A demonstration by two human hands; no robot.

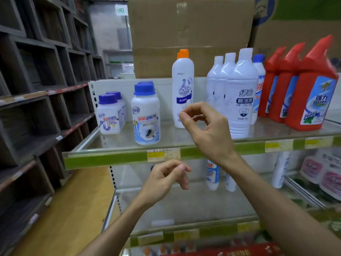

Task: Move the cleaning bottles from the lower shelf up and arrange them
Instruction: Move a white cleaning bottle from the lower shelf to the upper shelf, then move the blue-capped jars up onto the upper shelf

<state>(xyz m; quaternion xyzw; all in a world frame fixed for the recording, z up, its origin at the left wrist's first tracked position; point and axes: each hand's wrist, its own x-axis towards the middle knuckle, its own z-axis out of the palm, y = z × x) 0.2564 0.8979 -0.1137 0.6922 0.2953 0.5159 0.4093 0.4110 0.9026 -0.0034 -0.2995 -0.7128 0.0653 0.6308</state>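
Reaching down for the next bottle is, I judge, the step in hand, since both hands are free: the right hand (204, 126) hangs in front of the upper shelf (118, 159) with fingers loosely curled around nothing, and the left hand (164, 180) sits lower, just as slack and holding nothing. Two white bottles (213, 174) remain on the lower shelf (184, 235), behind the right forearm. Take each by the body, lift it clear of the shelf edge, and set it upright in the gap between the orange-capped bottle (182, 89) and the tall white bottles (239, 93), label forward, without knocking the neighbours or the blue-capped jars (145, 113).
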